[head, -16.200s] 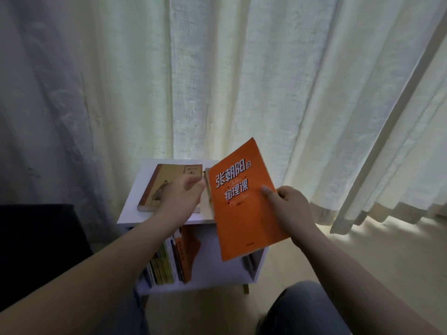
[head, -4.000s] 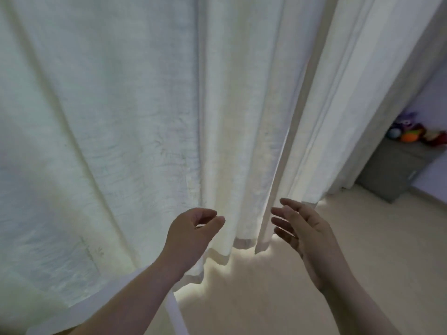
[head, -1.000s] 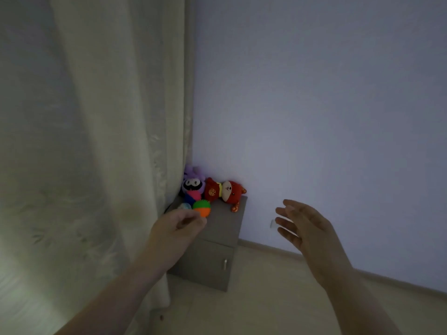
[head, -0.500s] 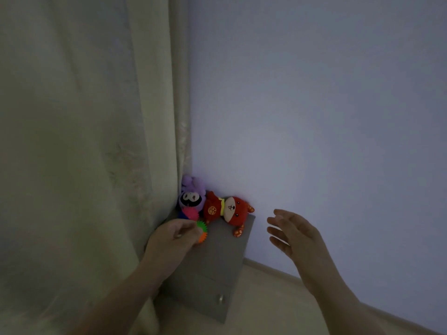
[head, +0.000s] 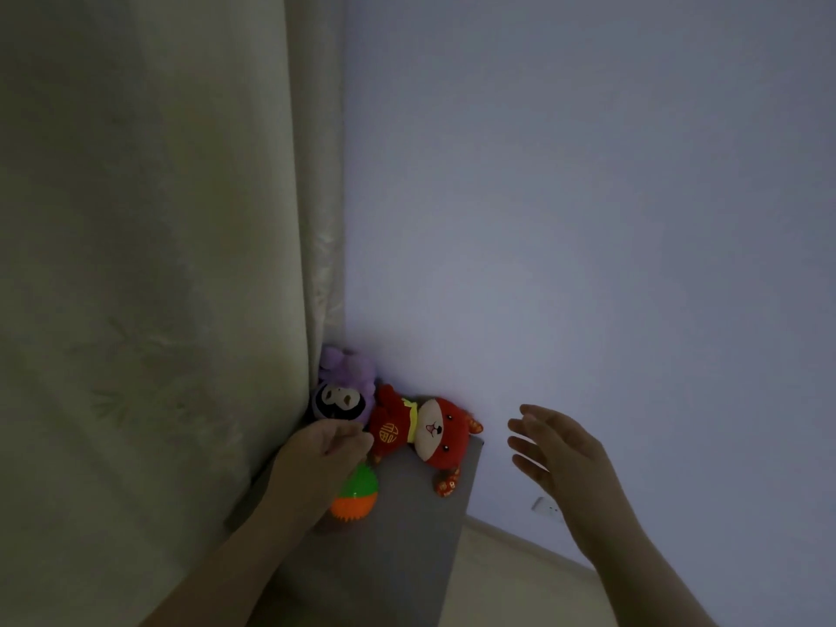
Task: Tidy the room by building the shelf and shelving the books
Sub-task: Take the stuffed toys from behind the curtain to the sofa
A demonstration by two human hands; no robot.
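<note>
view moved from shelf to corner cabinet [head: 407, 518] with red plush toy [head: 436, 434]: left hand [head: 321, 450] loosely curled above spiky ball [head: 356, 500], nothing seen held; right hand [head: 561, 454] spread, empty; shelf and books out of frame, shelving seemingly finished.

A person's bare left hand [head: 316, 454] and bare right hand [head: 561, 450], seen in dim light. Both forearms (slender, smooth) are bare too.

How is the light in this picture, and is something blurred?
Head view: dim, bluish light with no glare; the curtain lies in shadow; the red plush toy and the ball show clear colours; the right hand looks slightly soft.
</note>
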